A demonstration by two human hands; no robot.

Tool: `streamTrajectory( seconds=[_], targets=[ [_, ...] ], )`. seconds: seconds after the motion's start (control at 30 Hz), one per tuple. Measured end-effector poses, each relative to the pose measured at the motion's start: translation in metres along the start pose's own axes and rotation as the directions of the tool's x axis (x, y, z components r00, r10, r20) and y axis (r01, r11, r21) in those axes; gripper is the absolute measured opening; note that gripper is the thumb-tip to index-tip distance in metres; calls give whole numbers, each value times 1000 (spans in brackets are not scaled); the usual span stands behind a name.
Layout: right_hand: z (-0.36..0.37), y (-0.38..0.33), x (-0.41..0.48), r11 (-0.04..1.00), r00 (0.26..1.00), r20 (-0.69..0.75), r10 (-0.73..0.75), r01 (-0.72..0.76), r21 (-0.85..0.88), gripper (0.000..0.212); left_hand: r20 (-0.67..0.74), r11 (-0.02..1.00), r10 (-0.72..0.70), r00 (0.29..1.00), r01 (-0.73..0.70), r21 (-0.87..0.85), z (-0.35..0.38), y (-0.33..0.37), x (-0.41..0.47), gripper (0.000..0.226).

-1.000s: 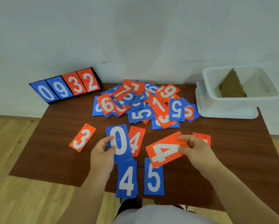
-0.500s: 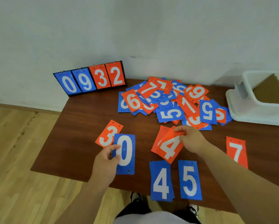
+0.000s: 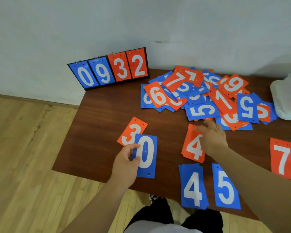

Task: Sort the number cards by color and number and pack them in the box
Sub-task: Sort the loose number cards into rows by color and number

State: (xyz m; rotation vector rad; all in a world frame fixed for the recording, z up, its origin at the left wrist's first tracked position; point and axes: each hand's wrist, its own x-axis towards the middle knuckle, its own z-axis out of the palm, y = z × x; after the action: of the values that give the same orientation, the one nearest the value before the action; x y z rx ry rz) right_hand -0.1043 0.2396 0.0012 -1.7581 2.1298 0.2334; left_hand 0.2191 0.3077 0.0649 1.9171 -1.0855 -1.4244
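Blue card with a white 0 (image 3: 145, 155) sits in the left hand (image 3: 126, 163), pinched at its left edge with the thumb on the printed face and the fingers curled behind. The card stands upright at 3 o'clock from that hand, its upper corner overlapping an orange 3 card (image 3: 131, 132) lying at 11 o'clock on the dark wooden table (image 3: 99, 123). The right hand (image 3: 212, 138) lies with fingers stretched out and slightly blurred, resting on the top and right edge of an orange 4 card (image 3: 192, 147) without gripping it, and the card shows at 9 o'clock from the palm. At 6 o'clock from that card lie a blue 4 card (image 3: 192, 187) and a blue 5 card (image 3: 225, 189), side by side near the table's near edge. An orange 7 card (image 3: 283, 158) lies well apart at 3 o'clock. A loose heap of mixed cards (image 3: 200, 98) spreads at 12 o'clock from the right hand. The white box (image 3: 287, 98) is cut off at the frame's right edge, just beside the heap. A flip scoreboard reading 0932 (image 3: 111, 69) stands at the table's far left corner, against the wall.
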Motion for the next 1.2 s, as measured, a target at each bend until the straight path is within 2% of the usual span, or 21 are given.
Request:
streamTrajectory(
  seconds=[0.07,0.13,0.2,0.27,0.37,0.6,0.67,0.73,0.83,0.93,1.0,1.03,1.1,1.2],
  targets=[
    [-4,-4,-10,997,996,-80,45,-39,73,44,6,1000,13,1000,-13,-4,2,2,2,30],
    [-19,-17,-26,932,993,-44,109,-87,352,33,28,999,32,999,-32,-9,5,6,2,30],
    [-39,-40,-52,761,990,67,124,-138,634,18,74,997,67,995,-69,20,10,10,1,32],
    [-53,-60,-78,603,987,160,36,-148,784,12,140,987,128,982,-140,82,13,16,1,35],
    [-64,-78,-100,536,985,131,-113,-50,843,18,269,953,200,942,-251,173,16,26,1,38],
    [-72,-68,-107,574,984,103,-143,-2,819,18,494,894,205,845,-367,257,11,48,-11,36],
    [-72,-62,-108,587,978,120,-168,2,809,16,515,885,197,834,-377,273,13,48,-14,35],
    [-72,-59,-109,551,965,149,-214,-7,835,16,520,881,203,830,-386,272,14,49,-19,34],
    [-77,-60,-115,485,969,136,-207,-19,874,17,462,883,231,856,-384,270,14,51,-28,32],
    [-74,-58,-115,433,997,54,-58,-24,901,20,163,948,287,944,-304,92,14,50,-27,31],
    [-70,-56,-116,305,998,31,52,-45,951,22,-50,965,241,969,-245,-96,17,49,-30,33],
    [-67,-56,-117,237,994,30,101,-53,970,22,-96,958,218,971,-232,-166,20,49,-34,35],
    [-63,-61,-119,140,988,62,143,-82,987,23,-84,946,227,970,-240,-219,31,47,-44,39],
    [-54,-76,-127,113,991,99,86,-108,988,22,-41,952,216,976,-220,-214,48,40,-52,38]
  ],
)
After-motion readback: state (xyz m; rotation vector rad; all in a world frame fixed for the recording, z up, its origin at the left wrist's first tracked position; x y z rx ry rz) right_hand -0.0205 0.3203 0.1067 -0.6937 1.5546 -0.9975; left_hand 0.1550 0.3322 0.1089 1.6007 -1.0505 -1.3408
